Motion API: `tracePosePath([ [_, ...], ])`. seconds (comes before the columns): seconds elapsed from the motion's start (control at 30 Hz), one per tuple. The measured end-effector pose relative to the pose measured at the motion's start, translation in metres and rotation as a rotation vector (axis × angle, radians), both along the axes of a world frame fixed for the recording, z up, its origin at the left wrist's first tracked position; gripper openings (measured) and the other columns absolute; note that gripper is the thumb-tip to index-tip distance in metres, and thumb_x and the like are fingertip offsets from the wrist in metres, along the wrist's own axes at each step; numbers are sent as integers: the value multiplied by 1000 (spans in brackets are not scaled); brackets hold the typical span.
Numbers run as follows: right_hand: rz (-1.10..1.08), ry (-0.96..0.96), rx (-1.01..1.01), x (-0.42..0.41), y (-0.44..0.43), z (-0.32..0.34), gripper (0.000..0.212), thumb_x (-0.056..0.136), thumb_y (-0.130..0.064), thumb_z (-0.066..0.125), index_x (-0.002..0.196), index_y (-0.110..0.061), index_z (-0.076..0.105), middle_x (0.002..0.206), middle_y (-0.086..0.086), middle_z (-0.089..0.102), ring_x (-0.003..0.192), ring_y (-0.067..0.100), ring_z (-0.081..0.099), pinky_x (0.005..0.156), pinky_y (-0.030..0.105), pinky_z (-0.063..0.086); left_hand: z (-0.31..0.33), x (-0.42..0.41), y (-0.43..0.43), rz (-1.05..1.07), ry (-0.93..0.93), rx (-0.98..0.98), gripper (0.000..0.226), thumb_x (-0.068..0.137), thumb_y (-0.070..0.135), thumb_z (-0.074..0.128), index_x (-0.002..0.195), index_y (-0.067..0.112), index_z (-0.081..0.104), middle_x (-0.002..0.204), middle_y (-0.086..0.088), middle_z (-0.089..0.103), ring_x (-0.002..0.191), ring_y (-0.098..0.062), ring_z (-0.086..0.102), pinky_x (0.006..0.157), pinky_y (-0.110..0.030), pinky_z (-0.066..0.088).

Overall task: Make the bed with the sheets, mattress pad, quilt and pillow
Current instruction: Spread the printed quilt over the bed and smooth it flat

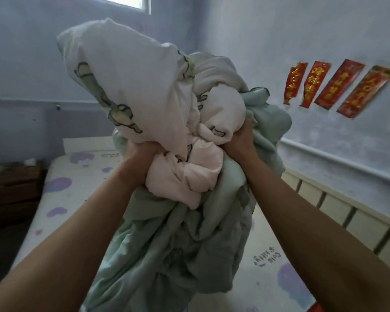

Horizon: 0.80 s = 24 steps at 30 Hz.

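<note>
A bunched quilt point(144, 91), white with green leaf prints on one side and pale green on the other, is held up high above the bed. My left hand point(140, 158) grips a fistful of it at the left, and my right hand point(241, 140) grips it at the right. The quilt's lower part hangs down between my forearms. Under it lies the bed point(61, 199), covered by a white sheet with purple shapes. No pillow is in view.
A dark wooden nightstand point(11, 190) stands left of the bed. A white radiator point(338, 212) runs along the right wall under several red paper strips point(338, 86). A window point(131, 2) is at the top.
</note>
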State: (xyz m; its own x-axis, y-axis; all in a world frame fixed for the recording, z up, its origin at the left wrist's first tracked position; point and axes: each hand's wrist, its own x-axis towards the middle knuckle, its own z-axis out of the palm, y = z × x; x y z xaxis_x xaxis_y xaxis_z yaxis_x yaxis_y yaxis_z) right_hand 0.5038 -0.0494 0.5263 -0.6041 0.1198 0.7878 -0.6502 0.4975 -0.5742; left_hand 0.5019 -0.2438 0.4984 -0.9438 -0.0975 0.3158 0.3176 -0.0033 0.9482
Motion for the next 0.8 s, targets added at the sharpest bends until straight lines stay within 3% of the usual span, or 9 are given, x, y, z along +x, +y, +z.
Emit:
tracePosePath([
  [0.07,45,-59,6,-34,-4,-1,23,71,-23,53,93,-17,56,102,2,54,92,-11,45,68,-9,27,0,-26,-5,50,-41,-7,70,60,12,68,127,-2,53,124,-14,58,107,-21,54,90,-23,43],
  [0.17,74,-57,60,-86,0,-5,54,77,-24,52,114,15,54,117,27,57,100,13,40,68,-12,21,-8,-70,-6,102,-141,-60,46,82,5,59,126,-8,51,127,-23,56,118,-37,53,82,-28,47],
  [0.23,79,5,32,-108,3,-11,41,73,-16,68,102,13,63,107,20,64,92,9,50,68,-6,31,-13,-84,-5,134,-168,-65,38,87,-1,53,124,-12,51,128,-25,55,119,-39,52,68,-14,48],
  [0.3,131,35,19,-144,9,-17,36,69,-13,67,93,14,65,91,9,61,81,-1,54,66,-4,35,-23,-114,3,196,-99,-40,39,86,-9,54,124,-11,49,130,-13,53,120,-29,51,72,6,37],
  [0.4,188,24,82,-202,17,-33,34,71,-15,65,85,16,65,85,25,67,75,8,57,62,1,36,-35,-148,17,301,-67,-35,50,83,-11,58,131,-6,44,131,1,42,118,-15,43,80,10,27],
  [0.47,252,3,82,-240,26,-44,39,72,-20,65,87,17,64,87,32,66,81,10,54,67,11,41,-51,-177,22,368,-122,-18,47,84,-9,58,129,-8,46,133,-9,50,123,-29,48,93,-10,37],
  [0.57,309,-93,94,-298,45,-64,46,70,-20,64,94,18,62,94,35,65,87,21,53,72,26,43,-61,-209,35,412,-298,-14,40,83,-6,55,122,-13,50,126,-31,54,116,-44,53,91,-45,47],
  [0.7,338,-245,204,-376,78,-116,62,68,-49,58,102,2,67,102,23,68,97,33,65,83,49,53,-104,-260,50,560,-262,-60,92,46,30,72,131,1,48,129,-17,55,118,-32,52,100,-47,44],
  [0.8,296,-450,264,-415,94,-169,56,68,-48,65,105,-6,67,107,15,69,102,28,64,83,41,52,-156,-285,60,564,-348,-116,86,39,27,73,121,11,53,122,-4,58,109,-20,54,93,-37,46],
])
